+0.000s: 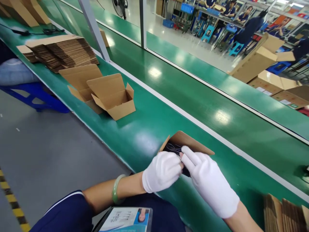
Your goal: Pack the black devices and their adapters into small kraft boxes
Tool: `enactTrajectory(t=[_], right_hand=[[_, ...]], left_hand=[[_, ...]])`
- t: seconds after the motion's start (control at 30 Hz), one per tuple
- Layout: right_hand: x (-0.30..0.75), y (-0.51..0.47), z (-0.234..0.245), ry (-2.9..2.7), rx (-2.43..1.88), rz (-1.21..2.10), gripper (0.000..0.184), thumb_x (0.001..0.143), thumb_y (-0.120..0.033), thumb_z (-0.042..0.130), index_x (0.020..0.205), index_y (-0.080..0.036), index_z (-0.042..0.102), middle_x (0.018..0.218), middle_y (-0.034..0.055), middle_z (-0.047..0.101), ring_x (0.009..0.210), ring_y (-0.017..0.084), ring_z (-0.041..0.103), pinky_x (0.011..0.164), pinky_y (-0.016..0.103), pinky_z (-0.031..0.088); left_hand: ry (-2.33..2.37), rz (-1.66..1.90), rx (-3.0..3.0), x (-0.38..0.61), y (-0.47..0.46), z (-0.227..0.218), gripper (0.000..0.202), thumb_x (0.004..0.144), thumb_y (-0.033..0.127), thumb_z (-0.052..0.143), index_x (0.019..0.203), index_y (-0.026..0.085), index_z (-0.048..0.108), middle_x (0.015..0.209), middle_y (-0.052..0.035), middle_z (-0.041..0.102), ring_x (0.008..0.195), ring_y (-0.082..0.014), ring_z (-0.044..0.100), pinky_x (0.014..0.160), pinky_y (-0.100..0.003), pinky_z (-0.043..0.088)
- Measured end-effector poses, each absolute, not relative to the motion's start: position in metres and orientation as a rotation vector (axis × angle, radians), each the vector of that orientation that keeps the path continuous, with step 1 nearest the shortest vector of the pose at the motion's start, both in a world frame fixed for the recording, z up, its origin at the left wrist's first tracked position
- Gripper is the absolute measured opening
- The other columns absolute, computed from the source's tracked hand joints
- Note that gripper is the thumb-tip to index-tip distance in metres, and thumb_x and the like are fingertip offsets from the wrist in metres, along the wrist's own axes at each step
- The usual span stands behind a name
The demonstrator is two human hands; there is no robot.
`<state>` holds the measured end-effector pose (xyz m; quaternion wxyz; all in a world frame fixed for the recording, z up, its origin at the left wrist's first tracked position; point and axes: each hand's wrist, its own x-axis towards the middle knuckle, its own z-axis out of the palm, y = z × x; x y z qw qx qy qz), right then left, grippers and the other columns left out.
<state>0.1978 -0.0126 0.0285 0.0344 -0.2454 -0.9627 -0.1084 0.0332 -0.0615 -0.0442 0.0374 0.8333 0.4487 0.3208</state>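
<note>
An open cardboard box point(193, 141) stands before me on the green work surface, its flap raised at the back. Inside lies a dark coiled cable point(173, 147), partly covered by my hands. My left hand point(163, 170), in a white glove with bare fingertips, is closed in a pinch at the near side of the box. Meeting it from the right is my gloved right hand point(205, 175), with two fingers reaching over the box and the fingertips pressed together. Whatever lies between the fingertips is hidden. A dark item shows below the hands.
Two open cardboard boxes point(120, 101) stand ahead on the left, before a stack of flattened cartons point(65, 53). More folded cardboard point(285, 212) sits at the lower right. A metal post point(94, 30) rises beside the green conveyor belt point(183, 87). Larger cartons point(267, 82) stand beyond.
</note>
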Motion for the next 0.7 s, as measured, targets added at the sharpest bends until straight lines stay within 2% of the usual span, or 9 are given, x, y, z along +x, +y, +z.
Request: enactTrajectory(t=[0.07,0.13,0.17,0.23,0.3,0.37,0.53,0.6,0.7], right_hand=[[0.211,-0.027,0.025,-2.74,-0.931,-0.317,0.03,0.091,-0.005,0.033,0.109,-0.009,0.057,0.121,0.0161,0.054,0.082,0.021,0.054,0.069,0.031,0.042],[0.221,-0.044,0.019,-2.546,-1.214,-0.394,0.019,0.093,-0.016,0.043,0.102,-0.012,0.06,0.111,0.0129,0.06,0.078,0.021,0.053,0.065,0.03,0.04],[0.224,-0.051,0.016,-2.477,-1.342,-0.446,0.016,0.092,-0.021,0.048,0.096,-0.014,0.062,0.103,0.0104,0.062,0.075,0.022,0.052,0.062,0.03,0.038],[0.224,-0.063,0.011,-2.414,-1.489,-0.526,0.014,0.089,-0.027,0.054,0.086,-0.017,0.064,0.091,0.0064,0.064,0.069,0.021,0.049,0.059,0.03,0.034],[0.218,-0.068,0.009,-2.392,-1.538,-0.523,0.011,0.087,-0.024,0.057,0.08,-0.019,0.064,0.089,0.0041,0.064,0.068,0.02,0.048,0.058,0.03,0.032],[0.205,-0.068,0.01,-2.367,-1.575,-0.489,0.011,0.086,-0.02,0.059,0.076,-0.02,0.063,0.085,0.0022,0.064,0.065,0.019,0.045,0.058,0.03,0.029],[0.164,-0.052,0.015,-2.497,-1.547,-0.522,0.016,0.085,-0.011,0.053,0.072,-0.017,0.061,0.066,0.0028,0.057,0.059,0.02,0.047,0.056,0.033,0.027],[0.147,-0.041,0.015,-2.61,-1.527,-0.529,0.019,0.081,-0.004,0.049,0.071,-0.015,0.06,0.064,0.0056,0.056,0.058,0.022,0.05,0.053,0.033,0.027],[0.121,-0.02,0.011,-2.828,-1.557,-0.282,0.022,0.076,0.002,0.045,0.071,-0.011,0.061,0.066,0.011,0.059,0.06,0.025,0.055,0.051,0.032,0.031]], left_hand=[[1.638,0.943,2.435,0.025,-0.06,-0.031,0.027,0.09,0.02,0.039,0.11,0.013,0.056,0.111,-0.0106,0.062,0.089,-0.0194,0.059,0.074,-0.033,0.047],[1.792,0.754,2.403,0.021,-0.054,-0.019,0.031,0.092,0.022,0.038,0.12,0.013,0.05,0.126,-0.011,0.055,0.089,-0.0197,0.061,0.071,-0.033,0.049],[1.796,0.652,2.42,0.02,-0.05,-0.015,0.032,0.092,0.023,0.037,0.121,0.013,0.049,0.126,-0.0102,0.055,0.085,-0.0197,0.062,0.068,-0.033,0.049],[1.744,0.499,2.445,0.02,-0.041,-0.01,0.033,0.092,0.023,0.038,0.121,0.014,0.049,0.115,-0.008,0.061,0.08,-0.0198,0.063,0.062,-0.033,0.049],[1.692,0.429,2.44,0.021,-0.032,-0.009,0.031,0.091,0.023,0.041,0.118,0.015,0.052,0.101,-0.0057,0.066,0.077,-0.0204,0.064,0.059,-0.032,0.049],[1.68,0.446,2.393,0.019,-0.026,-0.012,0.026,0.089,0.024,0.043,0.11,0.016,0.057,0.096,-0.0048,0.066,0.078,-0.0209,0.064,0.059,-0.031,0.05],[1.647,0.914,2.125,0.005,-0.018,-0.022,0.016,0.085,0.018,0.049,0.093,0.016,0.063,0.093,-0.0038,0.067,0.08,-0.017,0.063,0.07,-0.028,0.051],[1.633,1.065,1.955,0.0,-0.018,-0.021,0.015,0.083,0.017,0.052,0.092,0.016,0.064,0.084,-0.002,0.066,0.068,-0.0127,0.061,0.066,-0.024,0.05],[1.605,1.171,1.76,-0.01,-0.022,-0.017,0.016,0.08,0.018,0.054,0.092,0.015,0.065,0.075,-0.0007,0.064,0.058,-0.0098,0.058,0.058,-0.021,0.05]])
